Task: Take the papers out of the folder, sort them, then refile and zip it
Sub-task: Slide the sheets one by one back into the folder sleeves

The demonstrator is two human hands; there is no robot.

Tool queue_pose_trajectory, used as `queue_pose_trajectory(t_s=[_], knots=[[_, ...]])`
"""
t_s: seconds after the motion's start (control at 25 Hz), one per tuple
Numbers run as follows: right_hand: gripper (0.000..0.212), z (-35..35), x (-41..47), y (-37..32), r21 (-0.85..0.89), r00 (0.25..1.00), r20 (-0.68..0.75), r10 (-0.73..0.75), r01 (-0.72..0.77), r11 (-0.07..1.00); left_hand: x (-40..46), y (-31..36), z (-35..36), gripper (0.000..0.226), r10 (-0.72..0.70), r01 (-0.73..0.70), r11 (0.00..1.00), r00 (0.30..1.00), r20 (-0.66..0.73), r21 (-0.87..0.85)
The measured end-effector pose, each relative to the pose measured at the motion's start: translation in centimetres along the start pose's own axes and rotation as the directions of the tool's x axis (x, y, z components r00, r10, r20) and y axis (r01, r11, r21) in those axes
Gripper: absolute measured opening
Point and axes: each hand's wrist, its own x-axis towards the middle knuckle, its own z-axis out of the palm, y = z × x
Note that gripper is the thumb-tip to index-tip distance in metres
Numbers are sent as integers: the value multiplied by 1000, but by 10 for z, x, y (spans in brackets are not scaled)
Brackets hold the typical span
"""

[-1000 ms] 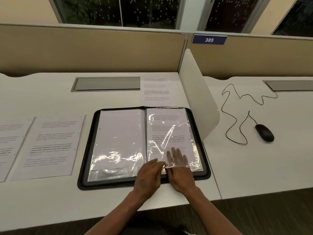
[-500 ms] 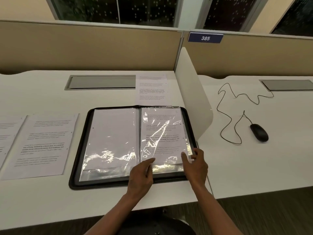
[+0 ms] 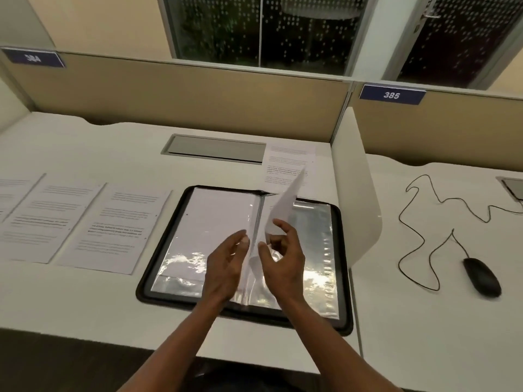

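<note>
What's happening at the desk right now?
A person is working at an open black zip folder lying flat on the desk. The right hand holds a raised sleeve page near the spine, and the left hand is at its lower edge. Several loose sheets lie left of the folder, and one more behind it.

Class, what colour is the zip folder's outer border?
Black, seen best in the head view: the folder border frames the shiny clear sleeves.

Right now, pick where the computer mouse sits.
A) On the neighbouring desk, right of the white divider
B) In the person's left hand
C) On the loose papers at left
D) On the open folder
A: the black mouse lies with its cable on the desk right of the white divider, apart from the folder.
</note>
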Motion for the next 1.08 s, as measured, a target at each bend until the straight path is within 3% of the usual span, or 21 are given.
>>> queue_pose_trajectory(t_s=[0.12,0.2,0.28,0.36,0.4,0.52,0.6,0.68,0.76,0.84,0.92,1.0,1.08], knots=[[52,28,-2,-17,28,983,160,-86,83,996,13,30,-21,37,-13,21,995,996,87,-93],[54,44,-6,-26,47,944,302,-132,124,991,21,40,-36,32,-54,65,987,996,76,-149],[53,52,-5,-28,108,895,433,-108,68,992,27,37,-54,32,-120,122,978,992,27,-170],[45,54,1,-22,150,884,463,-63,-7,989,36,25,-72,33,-201,192,966,979,-38,-172],[40,56,5,-15,127,913,405,-41,-12,992,41,16,-81,34,-239,226,961,968,-73,-160],[35,59,16,23,-232,988,154,21,15,973,51,-11,-109,40,-326,314,943,938,-121,-109],[48,61,17,52,-498,938,321,129,51,866,54,-27,-126,39,-362,354,930,927,-92,-96],[62,67,11,77,-630,843,492,218,172,757,61,-43,-145,34,-415,411,909,909,-40,-73],[73,74,4,91,-672,832,516,201,249,697,73,-62,-162,32,-475,475,880,880,17,-15],[71,80,-1,99,-708,863,498,91,343,617,83,-74,-172,38,-509,508,860,860,27,54],[64,85,2,102,-723,869,494,9,405,559,94,-81,-174,43,-445,447,871,894,-59,206],[56,85,16,99,-700,882,472,-6,379,606,105,-82,-167,41,-215,265,860,963,-162,436],[46,82,47,94,-666,925,379,7,268,696,120,-86,-154,37,35,36,818,993,-111,574]])
